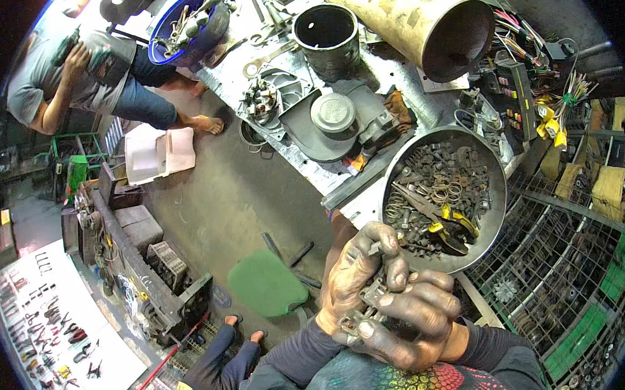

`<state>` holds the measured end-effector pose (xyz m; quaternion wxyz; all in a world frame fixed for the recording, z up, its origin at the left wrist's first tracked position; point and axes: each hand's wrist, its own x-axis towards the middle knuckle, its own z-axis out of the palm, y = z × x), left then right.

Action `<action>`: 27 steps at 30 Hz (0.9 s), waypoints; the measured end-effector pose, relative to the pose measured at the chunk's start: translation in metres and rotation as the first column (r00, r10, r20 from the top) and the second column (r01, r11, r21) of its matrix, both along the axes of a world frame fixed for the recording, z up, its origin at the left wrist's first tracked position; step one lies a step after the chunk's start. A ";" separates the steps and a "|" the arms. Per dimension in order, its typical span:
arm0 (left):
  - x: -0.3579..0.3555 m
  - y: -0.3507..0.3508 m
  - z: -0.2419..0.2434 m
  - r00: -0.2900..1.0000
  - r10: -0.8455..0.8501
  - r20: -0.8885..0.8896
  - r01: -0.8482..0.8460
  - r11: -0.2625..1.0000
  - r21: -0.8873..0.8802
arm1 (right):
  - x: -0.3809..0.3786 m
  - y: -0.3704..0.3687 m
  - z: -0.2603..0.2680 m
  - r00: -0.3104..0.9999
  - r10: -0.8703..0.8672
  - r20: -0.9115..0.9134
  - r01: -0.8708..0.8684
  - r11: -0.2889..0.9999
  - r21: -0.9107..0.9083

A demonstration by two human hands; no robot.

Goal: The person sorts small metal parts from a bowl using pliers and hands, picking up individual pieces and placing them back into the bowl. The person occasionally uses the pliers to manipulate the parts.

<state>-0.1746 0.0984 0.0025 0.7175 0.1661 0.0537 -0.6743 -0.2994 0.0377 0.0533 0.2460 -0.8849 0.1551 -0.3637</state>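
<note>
Both hands, darkened with grime, meet close in front of my chest. My left hand [353,279] curls around small metal parts, and a little metal piece [374,249] shows between its thumb and fingers. My right hand [421,318] is closed around a small metal fitting [375,293] that sits between the two palms. Fingers hide much of it, so its exact kind is unclear. Just beyond the hands stands a round metal bowl [493,236] full of bolts, springs and rings. Pliers with yellow-and-black handles [450,220] lie on top of that hardware.
A worktable [311,176] holds a grey housing with a round cap [333,112], a black cylinder [329,41], a large yellowish tube [398,15] and a blue basin [158,53]. Wire racks [544,244] stand right. A green stool [267,282] is left. Two other people are nearby, one holding a drill [65,46].
</note>
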 end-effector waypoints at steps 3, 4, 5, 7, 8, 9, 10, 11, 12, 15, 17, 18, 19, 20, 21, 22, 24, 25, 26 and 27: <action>0.001 0.000 0.000 0.997 -0.006 0.073 0.007 1.000 -0.005 | 0.000 0.001 -0.002 0.999 -0.023 -0.029 0.023 0.999 0.028; 0.003 0.000 -0.001 0.991 -0.015 0.137 0.010 0.999 0.037 | -0.001 -0.001 -0.004 0.998 0.002 -0.058 0.000 1.000 0.027; 0.005 0.000 -0.001 0.981 -0.023 0.193 0.010 0.998 0.068 | -0.003 -0.003 -0.004 0.997 0.016 -0.075 -0.014 1.000 0.025; 0.004 -0.001 -0.007 0.895 -0.008 0.447 -0.077 0.982 0.172 | -0.008 -0.008 -0.007 0.999 0.005 -0.035 0.003 0.970 0.244; 0.009 0.001 -0.011 0.817 -0.079 0.571 -0.082 0.964 0.251 | -0.012 -0.012 -0.009 1.000 -0.011 -0.003 0.012 0.913 0.408; 0.016 0.004 -0.015 0.730 -0.174 0.661 -0.094 0.932 0.350 | -0.017 -0.016 -0.010 1.000 -0.014 -0.020 0.023 0.812 0.584; 0.023 0.003 -0.025 0.520 -0.267 0.811 -0.201 0.885 0.420 | -0.019 -0.018 -0.013 0.994 -0.072 0.083 -0.016 0.656 0.755; 0.028 0.004 -0.034 0.331 -0.350 0.876 -0.276 0.852 0.445 | -0.024 -0.021 -0.014 0.994 -0.095 0.052 0.000 0.477 0.879; 0.031 0.005 -0.044 0.220 -0.393 0.893 -0.318 0.836 0.447 | -0.027 -0.023 -0.015 0.979 -0.182 0.087 -0.035 0.269 0.962; 0.033 0.008 -0.072 -0.250 -0.400 0.882 -0.409 0.869 0.278 | -0.034 -0.032 -0.024 0.967 -0.238 0.092 -0.075 0.080 0.994; 0.026 0.005 -0.085 -0.358 -0.363 0.860 -0.421 0.885 0.199 | -0.036 -0.035 -0.028 0.960 -0.254 0.119 -0.129 -0.023 0.991; 0.023 0.003 -0.090 -0.397 -0.331 0.856 -0.420 0.895 0.151 | -0.037 -0.035 -0.029 0.956 -0.263 0.129 -0.144 -0.041 0.989; 0.021 0.001 -0.093 -0.404 -0.335 0.851 -0.424 0.893 0.150 | -0.037 -0.036 -0.030 0.952 -0.273 0.140 -0.161 -0.058 0.985; 0.019 0.000 -0.095 -0.413 -0.341 0.845 -0.428 0.891 0.151 | -0.037 -0.035 -0.030 0.946 -0.286 0.155 -0.185 -0.082 0.979; 0.018 -0.002 -0.097 -0.421 -0.346 0.838 -0.430 0.890 0.151 | -0.037 -0.035 -0.030 0.942 -0.298 0.158 -0.194 -0.096 0.976; 0.016 -0.003 -0.098 -0.451 -0.343 0.824 -0.447 0.886 0.124 | -0.036 -0.034 -0.030 0.936 -0.311 0.165 -0.210 -0.117 0.971; 0.014 -0.002 -0.101 -0.412 -0.361 0.837 -0.483 0.865 0.136 | -0.036 -0.033 -0.029 0.928 -0.327 0.179 -0.227 -0.113 0.967; 0.013 -0.001 -0.102 -0.394 -0.365 0.844 -0.499 0.856 0.137 | -0.036 -0.032 -0.029 0.926 -0.328 0.188 -0.228 -0.089 0.970; 0.012 0.001 -0.104 -0.380 -0.361 0.851 -0.508 0.851 0.134 | -0.036 -0.032 -0.028 0.925 -0.334 0.182 -0.219 -0.076 0.973; 0.012 0.002 -0.106 -0.370 -0.352 0.860 -0.517 0.847 0.124 | -0.036 -0.032 -0.029 0.922 -0.334 0.197 -0.231 -0.066 0.971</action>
